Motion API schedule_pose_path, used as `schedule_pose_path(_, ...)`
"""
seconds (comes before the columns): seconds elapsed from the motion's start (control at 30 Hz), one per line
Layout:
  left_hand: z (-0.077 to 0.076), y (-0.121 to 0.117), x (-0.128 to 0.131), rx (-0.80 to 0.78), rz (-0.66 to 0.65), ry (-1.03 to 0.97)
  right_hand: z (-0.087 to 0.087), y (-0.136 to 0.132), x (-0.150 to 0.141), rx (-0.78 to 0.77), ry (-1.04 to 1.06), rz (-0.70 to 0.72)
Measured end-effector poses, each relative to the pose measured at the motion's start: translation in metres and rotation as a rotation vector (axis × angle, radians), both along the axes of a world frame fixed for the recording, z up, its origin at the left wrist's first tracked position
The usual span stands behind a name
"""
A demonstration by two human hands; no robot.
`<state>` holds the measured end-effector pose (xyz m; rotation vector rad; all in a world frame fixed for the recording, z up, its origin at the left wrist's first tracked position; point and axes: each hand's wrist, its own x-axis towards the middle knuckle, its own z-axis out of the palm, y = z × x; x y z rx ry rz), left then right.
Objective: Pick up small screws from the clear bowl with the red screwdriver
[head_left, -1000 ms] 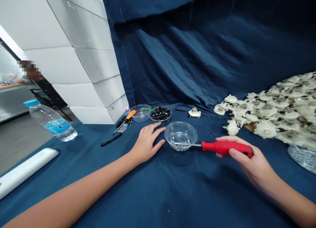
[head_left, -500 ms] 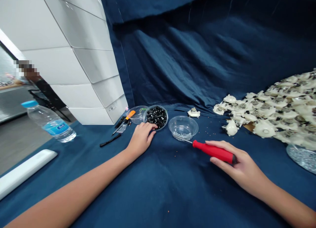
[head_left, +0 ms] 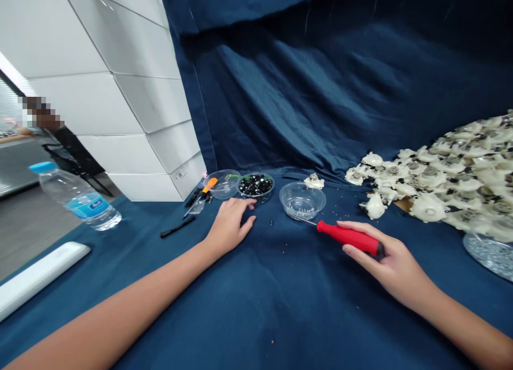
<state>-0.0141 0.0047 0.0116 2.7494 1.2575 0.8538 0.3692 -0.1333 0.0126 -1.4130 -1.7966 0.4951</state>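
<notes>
My left hand (head_left: 230, 225) rests on the blue cloth with thumb and fingers apart, holding nothing. Its fingertips are just in front of a clear bowl (head_left: 263, 199) full of small black parts (head_left: 255, 185); I cannot tell whether they touch it. One small dark piece (head_left: 271, 222) lies on the cloth right of my thumb. In my right hand (head_left: 395, 263) is a red-handled screwdriver (head_left: 348, 237), pointing left. The screwdriver's tip is at the lower part of a second clear bowl (head_left: 303, 192), which contains small silvery screws (head_left: 294, 213).
A pile of cream plastic parts (head_left: 430, 207) covers the right side, with one part (head_left: 314, 181) apart behind the bowls. Silvery pieces (head_left: 491, 255) lie at far right. Leftward are an orange-handled tool (head_left: 209, 185), a water bottle (head_left: 86, 201), stacked white boxes (head_left: 138, 151) and a white bar (head_left: 42, 276).
The bowl of black parts was tipped toward me and now sits level. A small dark piece now shows on the cloth. The screw bowl and screwdriver appear slightly farther up and right.
</notes>
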Motion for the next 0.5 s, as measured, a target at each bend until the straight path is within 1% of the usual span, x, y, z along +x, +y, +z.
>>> schedule_pose_path(0.07, -0.001, 0.001, -0.001, -0.033, -0.008, -0.02, 0.0, 0.0, 0.001, -0.008, 0.007, 0.004)
schedule_pose_path(0.1, -0.001, 0.002, -0.002, -0.031, 0.009, -0.052, 0.0, 0.001, 0.001, -0.011, 0.01, 0.001)
schedule_pose_path(0.2, -0.005, 0.008, -0.006, -0.014, 0.138, -0.211, 0.001, 0.001, 0.0, -0.02, 0.018, -0.007)
schedule_pose_path(0.27, -0.008, 0.012, -0.008, -0.081, 0.209, -0.259, 0.002, 0.001, -0.001, -0.024, 0.03, -0.008)
schedule_pose_path(0.33, -0.011, 0.016, -0.009, -0.173, 0.225, -0.181, 0.004, 0.0, -0.002, -0.027, 0.041, -0.001)
schedule_pose_path(0.37, -0.012, 0.017, -0.009, -0.187, 0.221, -0.12, 0.004, -0.001, -0.004, -0.027, 0.05, -0.002)
schedule_pose_path(0.43, -0.013, 0.018, -0.008, -0.167, 0.203, -0.024, 0.006, -0.004, -0.006, -0.04, 0.076, 0.01)
schedule_pose_path(0.5, -0.012, 0.017, -0.006, -0.135, 0.18, -0.001, 0.008, -0.006, -0.009, -0.074, 0.096, 0.047)
